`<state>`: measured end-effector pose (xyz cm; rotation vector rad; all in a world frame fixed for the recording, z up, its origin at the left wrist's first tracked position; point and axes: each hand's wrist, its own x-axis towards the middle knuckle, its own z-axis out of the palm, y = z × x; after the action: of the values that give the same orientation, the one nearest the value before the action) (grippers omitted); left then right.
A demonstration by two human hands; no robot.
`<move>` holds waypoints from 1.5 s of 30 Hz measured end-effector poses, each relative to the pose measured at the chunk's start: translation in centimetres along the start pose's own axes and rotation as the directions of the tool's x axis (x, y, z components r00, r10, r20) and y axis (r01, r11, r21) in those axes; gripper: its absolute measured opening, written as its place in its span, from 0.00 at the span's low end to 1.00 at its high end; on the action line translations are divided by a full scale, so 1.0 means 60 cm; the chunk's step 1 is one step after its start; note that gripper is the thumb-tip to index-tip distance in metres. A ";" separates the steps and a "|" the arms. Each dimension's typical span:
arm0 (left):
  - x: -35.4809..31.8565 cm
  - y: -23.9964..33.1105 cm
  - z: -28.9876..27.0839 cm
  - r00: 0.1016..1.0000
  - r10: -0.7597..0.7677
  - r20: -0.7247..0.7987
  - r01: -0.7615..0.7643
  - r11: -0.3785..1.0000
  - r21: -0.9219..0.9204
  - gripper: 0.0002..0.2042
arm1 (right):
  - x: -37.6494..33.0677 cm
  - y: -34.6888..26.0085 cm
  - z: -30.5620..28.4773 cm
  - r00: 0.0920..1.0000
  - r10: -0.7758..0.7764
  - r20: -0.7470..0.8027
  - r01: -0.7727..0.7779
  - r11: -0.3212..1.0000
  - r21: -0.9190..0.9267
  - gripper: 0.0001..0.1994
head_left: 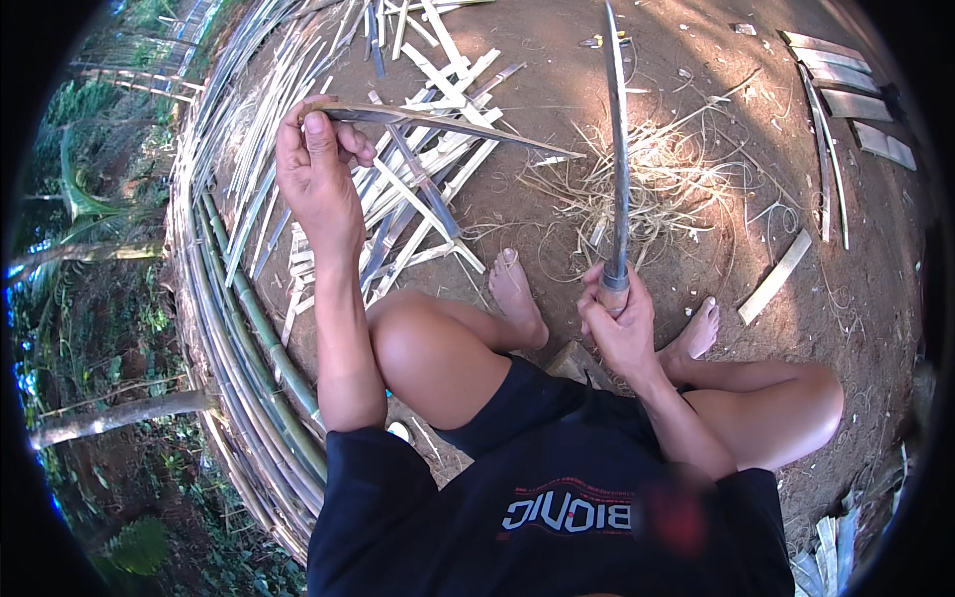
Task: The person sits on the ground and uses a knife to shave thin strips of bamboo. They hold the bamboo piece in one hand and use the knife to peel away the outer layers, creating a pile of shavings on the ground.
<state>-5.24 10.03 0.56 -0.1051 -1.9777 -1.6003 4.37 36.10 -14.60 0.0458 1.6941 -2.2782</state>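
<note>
In my left hand [323, 164], raised at the upper left, one end of a split bamboo strip [448, 123] is pinched between thumb and fingers. The strip stretches to the right, its thin far end stopping short of the blade. My right hand [622, 323] is wrapped round the wooden handle of a machete [619, 149]. Its long dark blade points up and away from me, apart from the strip. Below the strip, a criss-crossed pile of split bamboo pieces [423, 204] lies on the ground. Beyond my feet spreads a tangle of thin shavings [652, 184].
Long bamboo poles [254, 338] line the left side, with plants [119, 328] beyond. A short pale slat [775, 277] lies near my right foot. Several flat pieces [854, 106] rest at the far right. A small yellow-handled tool [605, 40] lies at the back.
</note>
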 end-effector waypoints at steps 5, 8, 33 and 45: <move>-0.027 0.015 0.012 0.998 0.026 0.058 -0.031 0.996 0.088 0.13 | 0.072 -0.082 0.034 0.977 -0.192 0.090 0.211 0.928 -0.308 0.12; -0.044 0.012 0.021 0.992 0.081 0.092 -0.091 0.989 0.115 0.12 | 0.082 -0.106 0.047 0.948 -0.240 0.211 0.313 0.828 -0.465 0.14; -0.089 0.007 -0.024 0.987 0.072 0.145 -0.084 0.994 0.074 0.18 | 0.079 -0.025 0.017 0.957 -0.075 0.280 0.219 0.820 -0.528 0.04; -0.082 0.007 -0.021 0.986 0.073 0.152 -0.093 0.988 0.127 0.16 | 0.153 0.109 -0.056 0.985 0.159 0.071 -0.079 0.774 -0.628 0.06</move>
<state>-0.52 10.45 -1.33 -0.2562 -2.1569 -1.4391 -3.18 35.53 -23.57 -0.1234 2.2152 -1.4901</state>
